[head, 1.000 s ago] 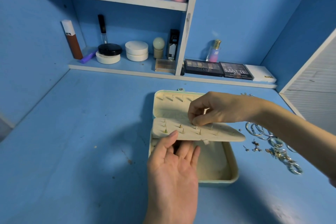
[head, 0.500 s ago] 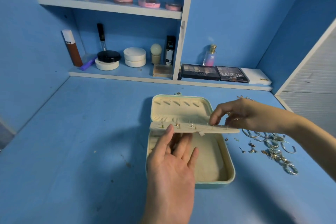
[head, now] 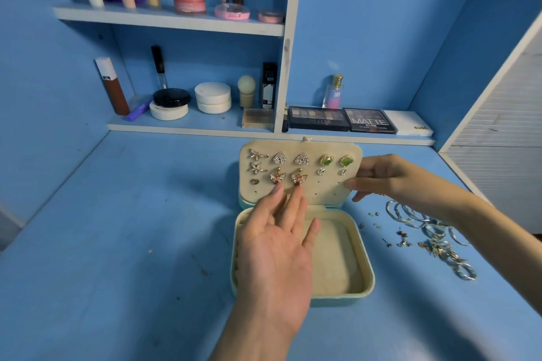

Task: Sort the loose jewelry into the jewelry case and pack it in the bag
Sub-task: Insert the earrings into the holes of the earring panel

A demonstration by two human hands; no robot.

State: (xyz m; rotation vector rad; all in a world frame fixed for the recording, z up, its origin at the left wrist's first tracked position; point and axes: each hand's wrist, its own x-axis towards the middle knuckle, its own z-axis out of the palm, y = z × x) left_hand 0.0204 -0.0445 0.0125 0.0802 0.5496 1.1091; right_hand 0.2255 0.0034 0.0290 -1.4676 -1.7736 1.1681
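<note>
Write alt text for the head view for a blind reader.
A mint-green jewelry case lies open on a blue table, its cream earring panel raised, with pinned earrings in rows. The right hand holds the panel's right edge; the left hand, open, reaches its lower rows. Loose silver hoops and studs lie right of the case.

jewelry case (head: pixel 370 287): mint, cream lining | desk (head: pixel 117 243): blue | earrings (head: pixel 335 160): green

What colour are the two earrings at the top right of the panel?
The earrings are green; head view shows them.
</note>
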